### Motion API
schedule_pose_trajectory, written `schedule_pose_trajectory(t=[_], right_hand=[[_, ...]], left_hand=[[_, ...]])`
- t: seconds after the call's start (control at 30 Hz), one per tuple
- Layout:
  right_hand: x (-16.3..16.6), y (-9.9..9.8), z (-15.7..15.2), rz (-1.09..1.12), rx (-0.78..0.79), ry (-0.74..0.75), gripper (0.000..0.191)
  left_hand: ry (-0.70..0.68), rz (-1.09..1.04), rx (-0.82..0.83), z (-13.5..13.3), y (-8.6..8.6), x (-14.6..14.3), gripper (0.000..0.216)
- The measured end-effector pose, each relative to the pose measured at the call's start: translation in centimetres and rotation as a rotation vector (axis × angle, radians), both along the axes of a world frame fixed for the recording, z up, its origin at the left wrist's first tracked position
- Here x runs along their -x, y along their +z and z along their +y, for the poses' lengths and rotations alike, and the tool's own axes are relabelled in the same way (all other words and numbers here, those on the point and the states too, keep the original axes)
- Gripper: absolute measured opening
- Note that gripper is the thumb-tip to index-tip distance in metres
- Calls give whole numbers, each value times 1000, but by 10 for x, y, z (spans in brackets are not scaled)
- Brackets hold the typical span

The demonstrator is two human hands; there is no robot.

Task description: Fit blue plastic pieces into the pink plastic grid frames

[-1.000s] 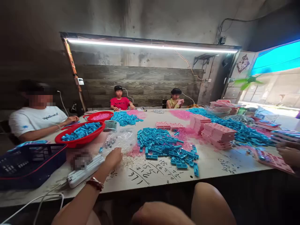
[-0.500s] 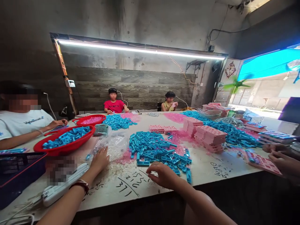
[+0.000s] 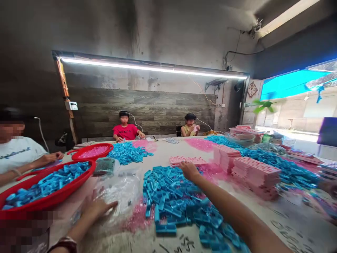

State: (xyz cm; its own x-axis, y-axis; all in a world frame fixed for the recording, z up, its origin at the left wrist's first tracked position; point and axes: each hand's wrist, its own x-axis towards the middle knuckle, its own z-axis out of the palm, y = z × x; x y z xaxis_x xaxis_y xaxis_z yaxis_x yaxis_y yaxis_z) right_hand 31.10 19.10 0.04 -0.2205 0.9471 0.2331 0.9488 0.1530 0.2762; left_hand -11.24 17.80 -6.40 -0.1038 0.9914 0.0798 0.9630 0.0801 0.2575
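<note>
My left hand (image 3: 95, 208) is at the left with its fingers spread, over the near side of a clear plastic bag (image 3: 125, 191) lying on the table. I see nothing held in it. My right hand (image 3: 190, 171) is stretched out across the heap of blue plastic pieces (image 3: 168, 196). Its bent fingers meet the front edge of flat pink panels with cut-outs (image 3: 196, 160); whether they grip a panel I cannot make out. Small pink bits (image 3: 138, 218) are scattered between the bag and the blue heap.
Red baskets hold blue pieces (image 3: 58, 181) and pink bits (image 3: 94, 151). Stacks of pink panels (image 3: 255, 172) stand at the right, beside more blue pieces (image 3: 284, 168). Three people are around the table: one at left (image 3: 23, 154), two across (image 3: 126, 130). A blurred hand shows at the right edge.
My right hand has moved from the near table edge forward over the blue heap to the pink panels. The view has shifted, and my left hand sits lower and further left in it.
</note>
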Motion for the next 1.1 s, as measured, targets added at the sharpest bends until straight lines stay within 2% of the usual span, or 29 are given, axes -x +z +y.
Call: schedule_pose_trajectory(t=[0.13,0.23,0.37,0.5,0.7,0.87,0.97,1.07,1.1], right_hand=[[1,-11,73,24,1,-140,45],[3,-24,107,70,4,-206,46],[0,-39,124,115,20,-229,41],[-6,-41,123,97,-19,-180,39],[-11,-26,108,11,-105,-58,32],[-5,5,80,-70,-199,82,30],[12,25,39,-14,-288,213,26],[39,37,-31,116,-334,406,25],[48,37,-59,132,-309,520,26]], left_hand=[[-35,62,115,7,-5,-2,63],[-42,122,136,6,-7,-12,63],[-108,155,99,-2,-10,-25,50],[-120,167,74,-7,-13,-31,42],[-121,168,23,-6,-14,-35,38],[-147,162,21,-15,-2,-37,41],[-156,180,14,-25,4,-37,44],[-147,176,-18,-35,6,-34,51],[-132,177,-24,-38,6,-33,52]])
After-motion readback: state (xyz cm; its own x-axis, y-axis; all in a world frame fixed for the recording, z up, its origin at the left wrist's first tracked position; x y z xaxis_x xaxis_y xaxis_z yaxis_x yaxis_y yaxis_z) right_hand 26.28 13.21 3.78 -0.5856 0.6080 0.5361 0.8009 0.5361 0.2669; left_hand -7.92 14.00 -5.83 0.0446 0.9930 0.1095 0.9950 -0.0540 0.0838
